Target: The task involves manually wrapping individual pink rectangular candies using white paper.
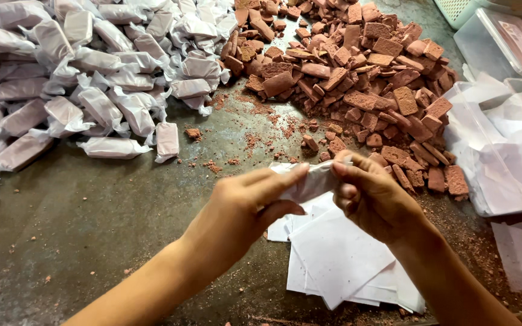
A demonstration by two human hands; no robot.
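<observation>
My left hand (pixel 246 202) and my right hand (pixel 373 196) meet at the middle of the view, both pinching one small piece wrapped in white translucent paper (pixel 311 183). The left fingers grip its left end, the right fingers its right end. Directly below the hands lies a loose stack of white paper sheets (pixel 339 256). Behind the hands a big heap of reddish-brown rectangular blocks (pixel 364 78) covers the dark worktop (pixel 92 217). At the upper left is a pile of wrapped pieces (pixel 92 72) with twisted paper ends.
Reddish crumbs (pixel 261 130) dot the worktop between the two heaps. A clear plastic bag with more white paper (pixel 505 151) lies at the right edge. Clear plastic containers (pixel 502 42) stand at the upper right, next to a pale mesh basket (pixel 460 9).
</observation>
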